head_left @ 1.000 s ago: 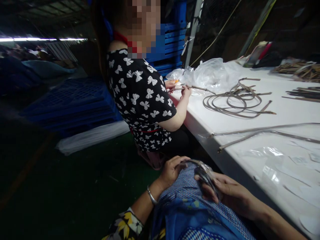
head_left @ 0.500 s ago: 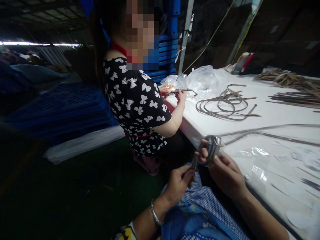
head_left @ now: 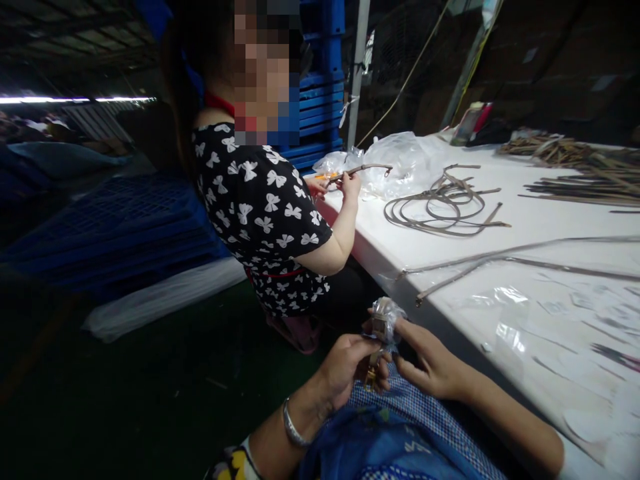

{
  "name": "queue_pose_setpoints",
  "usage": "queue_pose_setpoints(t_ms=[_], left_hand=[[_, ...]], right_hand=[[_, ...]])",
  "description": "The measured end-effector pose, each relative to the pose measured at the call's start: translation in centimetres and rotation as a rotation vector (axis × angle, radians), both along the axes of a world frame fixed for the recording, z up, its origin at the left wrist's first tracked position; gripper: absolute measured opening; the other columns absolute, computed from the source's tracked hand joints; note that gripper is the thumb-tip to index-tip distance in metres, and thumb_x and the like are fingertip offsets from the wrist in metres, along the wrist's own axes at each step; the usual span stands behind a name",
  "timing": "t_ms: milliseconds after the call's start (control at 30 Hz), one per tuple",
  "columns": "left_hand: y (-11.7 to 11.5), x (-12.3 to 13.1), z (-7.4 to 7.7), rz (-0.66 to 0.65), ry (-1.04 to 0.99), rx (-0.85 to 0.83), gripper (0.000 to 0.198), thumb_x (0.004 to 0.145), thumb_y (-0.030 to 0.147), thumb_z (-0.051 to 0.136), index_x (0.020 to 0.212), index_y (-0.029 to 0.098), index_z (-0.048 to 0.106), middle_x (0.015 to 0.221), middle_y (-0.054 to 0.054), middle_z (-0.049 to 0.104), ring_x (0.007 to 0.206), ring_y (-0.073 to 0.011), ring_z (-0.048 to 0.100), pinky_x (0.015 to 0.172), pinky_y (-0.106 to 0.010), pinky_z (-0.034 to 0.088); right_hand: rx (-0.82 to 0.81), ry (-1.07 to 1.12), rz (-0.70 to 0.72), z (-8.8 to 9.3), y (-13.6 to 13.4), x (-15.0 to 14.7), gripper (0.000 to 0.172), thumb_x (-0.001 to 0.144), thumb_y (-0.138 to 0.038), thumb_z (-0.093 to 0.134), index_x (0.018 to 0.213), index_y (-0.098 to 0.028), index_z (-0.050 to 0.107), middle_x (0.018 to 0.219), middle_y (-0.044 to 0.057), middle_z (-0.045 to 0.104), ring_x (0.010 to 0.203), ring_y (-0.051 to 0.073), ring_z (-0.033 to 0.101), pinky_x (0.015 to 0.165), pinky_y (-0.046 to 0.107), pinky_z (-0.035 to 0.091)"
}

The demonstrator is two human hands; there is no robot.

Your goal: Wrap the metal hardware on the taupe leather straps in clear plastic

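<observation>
My left hand [head_left: 350, 365] is closed around the lower end of a small coiled strap in a clear plastic bag [head_left: 383, 320], over my lap. My right hand [head_left: 429, 358] pinches the bag's upper part from the right. A gold-coloured bit [head_left: 371, 380] shows below my left fingers. Both hands are beside the near edge of the white table [head_left: 540, 220].
A person in a black top with white bows [head_left: 260, 207] sits at the table's left end, holding a strap [head_left: 363, 170]. Coiled straps [head_left: 443, 203], long straps [head_left: 500, 257], clear bags [head_left: 510, 300] and a plastic bag heap [head_left: 410, 157] lie on the table. Blue pallets [head_left: 115, 227] stand left.
My hands have brought the bagged strap down from the table edge toward my lap, and the left hand has closed on its lower end. The other person has raised a strap.
</observation>
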State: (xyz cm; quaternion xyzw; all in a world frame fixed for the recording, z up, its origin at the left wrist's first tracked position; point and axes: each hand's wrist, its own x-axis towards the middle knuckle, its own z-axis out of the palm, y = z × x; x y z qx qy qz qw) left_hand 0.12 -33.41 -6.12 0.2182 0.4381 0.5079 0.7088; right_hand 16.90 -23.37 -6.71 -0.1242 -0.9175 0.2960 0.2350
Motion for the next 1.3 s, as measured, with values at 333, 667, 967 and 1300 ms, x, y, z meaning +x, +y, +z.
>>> queue_pose_setpoints(t_ms=[333, 667, 967, 1300], left_hand=[[0.8, -0.6, -0.3, -0.174, -0.172, -0.140, 0.048, 0.088, 0.045, 0.045, 0.086, 0.004, 0.070, 0.073, -0.014, 0.070, 0.055, -0.0160, 0.065, 0.045, -0.021, 0.045], [2.0, 1.3, 0.4, 0.150, 0.986, 0.480, 0.023, 0.088, 0.021, 0.060, 0.108, 0.023, 0.071, 0.110, -0.007, 0.067, 0.101, -0.0200, 0.063, 0.082, -0.027, 0.051], [4.8, 1.8, -0.5, -0.060, 0.950, 0.479, 0.026, 0.083, 0.021, 0.062, 0.107, 0.019, 0.072, 0.108, -0.009, 0.065, 0.096, -0.0214, 0.064, 0.079, -0.028, 0.053], [5.5, 2.3, 0.3, -0.257, 1.174, 0.744, 0.032, 0.082, 0.010, 0.057, 0.109, 0.021, 0.071, 0.113, -0.009, 0.069, 0.108, -0.0232, 0.065, 0.091, -0.031, 0.054]], right_hand=[[-0.534, 0.117, -0.084, -1.2, -0.3, -0.4, 0.026, 0.086, -0.022, 0.062, 0.111, -0.020, 0.063, 0.108, 0.012, 0.069, 0.099, 0.026, 0.065, 0.090, 0.040, 0.050], [-1.493, 0.808, -0.226, -3.5, -2.4, -2.6, 0.042, 0.080, -0.031, 0.075, 0.120, -0.026, 0.065, 0.138, 0.008, 0.058, 0.133, 0.026, 0.046, 0.116, 0.047, 0.026], [-1.326, 0.873, -0.167, -3.4, -1.9, -1.1, 0.051, 0.074, -0.029, 0.081, 0.122, -0.022, 0.066, 0.134, 0.011, 0.061, 0.125, 0.029, 0.054, 0.113, 0.049, 0.031], [-1.054, 0.744, -0.164, -2.2, -2.3, 3.0, 0.055, 0.072, -0.031, 0.082, 0.124, -0.021, 0.066, 0.136, 0.012, 0.058, 0.122, 0.029, 0.056, 0.110, 0.047, 0.035]])
